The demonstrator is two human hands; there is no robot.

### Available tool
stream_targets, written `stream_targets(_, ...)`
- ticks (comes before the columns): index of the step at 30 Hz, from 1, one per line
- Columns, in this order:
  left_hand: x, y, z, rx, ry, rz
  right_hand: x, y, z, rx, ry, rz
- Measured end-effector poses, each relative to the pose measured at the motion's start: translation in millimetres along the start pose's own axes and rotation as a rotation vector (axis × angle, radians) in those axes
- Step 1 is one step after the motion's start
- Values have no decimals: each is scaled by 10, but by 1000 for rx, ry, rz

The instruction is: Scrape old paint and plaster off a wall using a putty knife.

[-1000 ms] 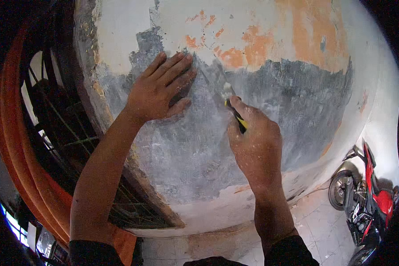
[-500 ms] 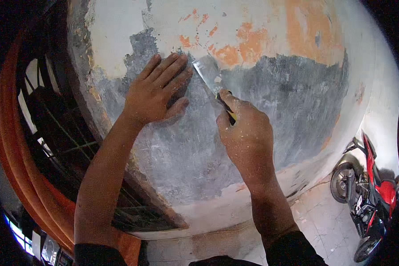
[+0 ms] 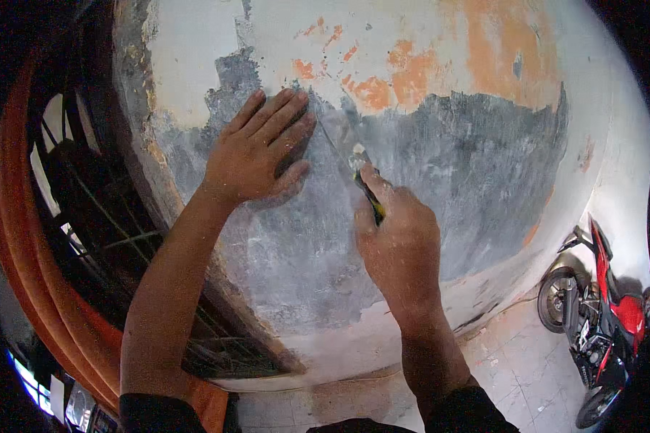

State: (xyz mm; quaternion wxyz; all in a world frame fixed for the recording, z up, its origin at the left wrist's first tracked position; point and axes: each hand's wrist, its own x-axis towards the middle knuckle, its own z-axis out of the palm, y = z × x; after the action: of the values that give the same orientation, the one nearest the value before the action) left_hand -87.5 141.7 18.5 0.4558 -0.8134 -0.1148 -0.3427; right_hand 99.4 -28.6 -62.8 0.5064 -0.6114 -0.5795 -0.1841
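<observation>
Far left, well apart from the left fingers: orange curtain (image 3: 11,216), hanging in folds. Between the curtain and the left forearm: dark window grille (image 3: 112,209), bars partly lost in shadow.

Left hand (image 3: 247,160): back toward the viewer, fingers (image 3: 285,105) extended upward, lying near one another, thumb apart and pointing right. Hand open, laid against the wall (image 3: 289,270), gripping nothing. Wall surface grey and bared around and below these fingers; pale paint with a ragged lower edge above the fingertips.

Right of the left fingertips, just beside them: blade of the scraper (image 3: 348,136), slanting up and left out of the right fingers. Blade blurred; exact contact of its edge with the wall cannot be told. Pale residue on the blade near the handle.

Right hand (image 3: 403,234): closed around the black-and-yellow handle, index finger laid along it toward the blade. Above the right fingers: orange paint patches (image 3: 410,72).

Far right, well below the right fingers: red-and-black motorcycle (image 3: 625,314) on pale tiled floor (image 3: 516,372).
</observation>
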Motion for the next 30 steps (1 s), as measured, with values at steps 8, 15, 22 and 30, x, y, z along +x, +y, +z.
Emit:
stream_targets(8,17,17,23,37,4,9,35,26,64,100,100,-32)
stream_targets(15,19,1,-11,29,-34,-5,38,47,22,91,105,-74)
stream_targets(22,-10,-40,5,11,25,5,143,-46,23,75,68,-37)
stream_targets(30,30,-6,-2,20,1,-4,122,-38,88,75,129,-55)
